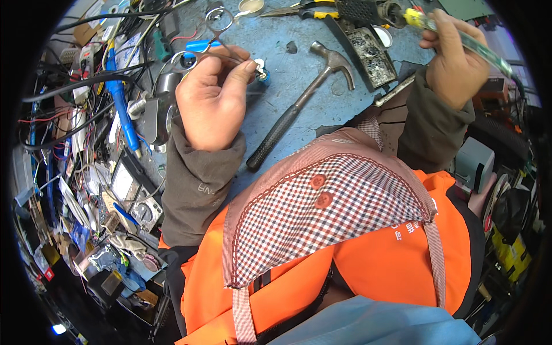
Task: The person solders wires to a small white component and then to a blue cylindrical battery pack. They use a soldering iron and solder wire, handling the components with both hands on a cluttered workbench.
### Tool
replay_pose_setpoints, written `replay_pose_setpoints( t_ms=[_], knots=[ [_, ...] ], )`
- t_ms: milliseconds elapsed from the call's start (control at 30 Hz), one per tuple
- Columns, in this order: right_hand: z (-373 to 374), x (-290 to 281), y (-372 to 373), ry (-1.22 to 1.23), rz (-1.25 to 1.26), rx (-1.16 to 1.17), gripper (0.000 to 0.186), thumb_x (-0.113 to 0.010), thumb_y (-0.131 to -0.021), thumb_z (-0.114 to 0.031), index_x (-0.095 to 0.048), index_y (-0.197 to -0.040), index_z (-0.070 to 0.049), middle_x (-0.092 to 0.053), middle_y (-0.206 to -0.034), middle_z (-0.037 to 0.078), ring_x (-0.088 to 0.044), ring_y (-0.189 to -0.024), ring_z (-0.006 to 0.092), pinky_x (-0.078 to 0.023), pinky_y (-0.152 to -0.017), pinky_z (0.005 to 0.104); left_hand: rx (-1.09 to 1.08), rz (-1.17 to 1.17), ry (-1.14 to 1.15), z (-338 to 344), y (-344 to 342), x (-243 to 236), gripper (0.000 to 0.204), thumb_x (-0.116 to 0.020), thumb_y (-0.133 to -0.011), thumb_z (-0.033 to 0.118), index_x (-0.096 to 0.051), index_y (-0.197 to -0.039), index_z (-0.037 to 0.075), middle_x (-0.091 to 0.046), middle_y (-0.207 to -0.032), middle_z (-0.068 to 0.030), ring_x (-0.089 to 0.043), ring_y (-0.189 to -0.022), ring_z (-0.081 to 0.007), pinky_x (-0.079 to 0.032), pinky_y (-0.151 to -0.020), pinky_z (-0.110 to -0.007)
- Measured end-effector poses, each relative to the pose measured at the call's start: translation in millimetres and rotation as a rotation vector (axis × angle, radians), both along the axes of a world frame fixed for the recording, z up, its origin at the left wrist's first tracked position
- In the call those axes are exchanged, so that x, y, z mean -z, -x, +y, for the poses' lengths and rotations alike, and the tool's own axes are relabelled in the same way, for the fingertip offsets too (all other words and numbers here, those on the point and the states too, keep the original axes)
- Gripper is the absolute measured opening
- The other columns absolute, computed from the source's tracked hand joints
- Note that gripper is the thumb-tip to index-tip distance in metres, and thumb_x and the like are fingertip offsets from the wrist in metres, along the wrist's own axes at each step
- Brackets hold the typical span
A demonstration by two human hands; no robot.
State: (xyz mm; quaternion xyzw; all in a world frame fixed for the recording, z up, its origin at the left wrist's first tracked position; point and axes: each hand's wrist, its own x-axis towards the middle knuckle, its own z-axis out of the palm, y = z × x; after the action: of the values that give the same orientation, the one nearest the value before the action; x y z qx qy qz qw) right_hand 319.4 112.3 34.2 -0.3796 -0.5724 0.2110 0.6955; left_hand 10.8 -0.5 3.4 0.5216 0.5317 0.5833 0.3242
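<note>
Workbench (352,110), blue-topped and worn, spreads beneath both hands, with a heap of cables and tools along its left side. Apron (270,230) with a checked pocket covers the person's front, over orange clothing. Claw hammer (276,130) lies diagonally between the hands, its head pointing away from the person. Left hand (211,100), palm partly turned inward, has thumb and forefinger together, closed on a ring-handled metal tool (218,38). Right hand (454,64) is raised at the upper right, its fingers clamped around a slender tool (484,53) with a translucent greenish handle and yellow collar. Dark metal tray (369,58), its inside stained, rests beyond the hammer head. Small blue cylindrical piece (264,76), white at its top, sits just beside the left fingertips; whether it is gripped cannot be told.
</note>
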Motion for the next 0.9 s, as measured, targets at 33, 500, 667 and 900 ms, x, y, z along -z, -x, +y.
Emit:
replay_pose_setpoints(
  t_ms=[33, 500, 667, 900],
  knots=[
    [-3.3, -1.6, 0.4, -0.029, 0.054, -0.021, 0.014, -0.073, -0.095, -0.003, -0.067, -0.101, 0.008, -0.075, -0.090, 0.021, -0.072, -0.068, 0.0210, -0.059, -0.058, 0.0304, -0.009, 0.000, 0.002, 0.1, 0.1, 0.0, 0.005, -0.071, -0.091, -0.009, -0.071, -0.095, -0.007, -0.074, -0.089, -0.0063, -0.065, -0.079, -0.0090, -0.053, -0.072, -0.024],
    [-56.0, 39.3, 63.4, 0.226, 0.463, -0.617, 0.008, -0.063, -0.099, -0.010, -0.061, -0.102, -0.002, -0.071, -0.095, 0.020, -0.062, -0.058, 0.0178, -0.051, -0.049, 0.0286, 0.011, 0.081, -0.073, 2.3, 6.2, 8.2, 0.006, -0.075, -0.089, -0.007, -0.072, -0.095, -0.005, -0.074, -0.085, -0.0059, -0.065, -0.076, -0.0080, -0.053, -0.069, -0.024],
    [-53.8, 47.8, 82.4, 0.378, 0.470, -0.611, 0.011, -0.068, -0.098, -0.011, -0.061, -0.101, -0.003, -0.072, -0.093, 0.019, -0.063, -0.058, 0.0191, -0.052, -0.050, 0.0301, 0.026, 0.052, -0.093, 3.1, 5.5, 9.2, 0.007, -0.075, -0.089, -0.006, -0.072, -0.096, -0.005, -0.073, -0.083, -0.0050, -0.065, -0.076, -0.0084, -0.053, -0.069, -0.025],
    [-51.4, 54.2, 89.0, 0.433, 0.480, -0.593, 0.013, -0.069, -0.097, -0.012, -0.060, -0.101, -0.003, -0.072, -0.092, 0.019, -0.064, -0.058, 0.0196, -0.053, -0.050, 0.0308, 0.051, 0.162, -0.024, -1.2, 8.1, 4.7, 0.003, -0.070, -0.094, -0.009, -0.067, -0.094, -0.007, -0.071, -0.100, -0.0090, -0.068, -0.083, -0.0131, -0.057, -0.076, -0.026]
  ],
)
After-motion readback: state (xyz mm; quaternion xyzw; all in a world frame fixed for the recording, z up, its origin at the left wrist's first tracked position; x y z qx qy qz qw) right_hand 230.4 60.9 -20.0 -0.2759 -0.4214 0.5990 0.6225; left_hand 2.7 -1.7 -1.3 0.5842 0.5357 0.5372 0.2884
